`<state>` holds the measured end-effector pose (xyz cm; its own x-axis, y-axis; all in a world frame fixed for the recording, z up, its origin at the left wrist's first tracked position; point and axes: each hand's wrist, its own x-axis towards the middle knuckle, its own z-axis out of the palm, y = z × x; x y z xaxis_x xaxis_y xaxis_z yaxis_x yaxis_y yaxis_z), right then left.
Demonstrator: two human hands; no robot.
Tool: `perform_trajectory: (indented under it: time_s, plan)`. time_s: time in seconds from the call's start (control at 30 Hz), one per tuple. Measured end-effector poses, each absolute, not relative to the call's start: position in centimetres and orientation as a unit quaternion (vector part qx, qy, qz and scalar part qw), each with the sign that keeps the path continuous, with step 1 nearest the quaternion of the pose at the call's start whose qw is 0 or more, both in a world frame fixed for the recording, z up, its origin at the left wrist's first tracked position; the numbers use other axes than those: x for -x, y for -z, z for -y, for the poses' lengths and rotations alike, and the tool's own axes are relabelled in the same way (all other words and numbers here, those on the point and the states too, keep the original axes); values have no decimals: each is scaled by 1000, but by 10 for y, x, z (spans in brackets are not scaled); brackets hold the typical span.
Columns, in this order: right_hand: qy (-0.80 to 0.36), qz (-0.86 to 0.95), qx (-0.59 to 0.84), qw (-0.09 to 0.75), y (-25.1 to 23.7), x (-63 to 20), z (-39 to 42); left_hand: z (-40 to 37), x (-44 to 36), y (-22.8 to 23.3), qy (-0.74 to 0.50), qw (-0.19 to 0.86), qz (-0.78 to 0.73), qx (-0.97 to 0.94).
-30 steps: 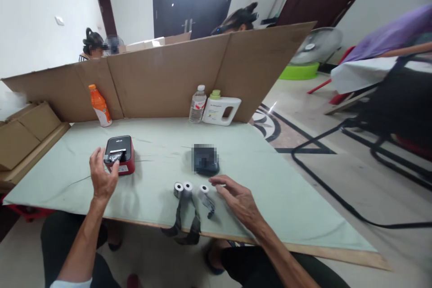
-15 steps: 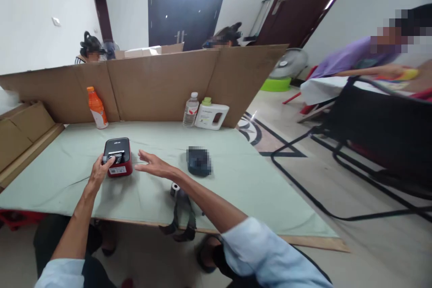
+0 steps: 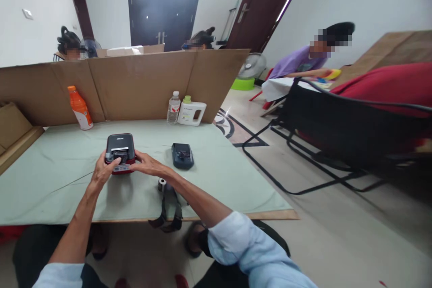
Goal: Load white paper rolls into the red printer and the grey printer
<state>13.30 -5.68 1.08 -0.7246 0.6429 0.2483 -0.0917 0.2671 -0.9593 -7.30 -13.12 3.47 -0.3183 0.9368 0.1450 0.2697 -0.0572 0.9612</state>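
A small black and red label printer (image 3: 120, 143) is gripped between my two hands over the left part of the table. My left hand (image 3: 103, 168) closes on its left side, with the thumb on the front near the dark slot. On the opposite side, the fingers and thumb of my right hand (image 3: 146, 164) clasp its lower right edge. A dark boxy device (image 3: 182, 155) lies to the right. Nearer me sit a small white roll (image 3: 162, 183) and a black strap (image 3: 172, 209) that hangs over the table's front edge.
Along the cardboard screen (image 3: 141, 83) stand an orange bottle (image 3: 80, 109), a clear bottle (image 3: 173, 109) and a white jug (image 3: 192, 112). Cardboard boxes (image 3: 15, 130) border the left side. A black folding chair (image 3: 324, 121) is at the right, near a person in purple (image 3: 297, 60).
My right hand has come in from the right and taken hold of the printer, which now appears raised off the table. The view has turned to the right.
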Motion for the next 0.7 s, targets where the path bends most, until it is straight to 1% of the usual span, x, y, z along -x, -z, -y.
perform_trajectory:
  time_s: [0.13,0.23,0.43,0.53,0.63,0.7]
  plan:
    - [-543,729,235,345,-16,-192,57,111,22,-24,-536,365,-553,-523]
    - [-530,728,269,342,-11,-221,58,100,-4,-11,-536,381,-534,-532]
    - [-528,725,268,352,2,-238,56,96,-12,2,-512,391,-519,-561]
    - [-494,741,276,361,-14,-241,56,98,-4,-1,-500,373,-510,-592]
    - [-444,753,260,411,-40,-245,70,99,8,-6,-463,367,-484,-645]
    - [-444,750,244,425,-52,-248,90,96,16,-9,-435,337,-473,-688]
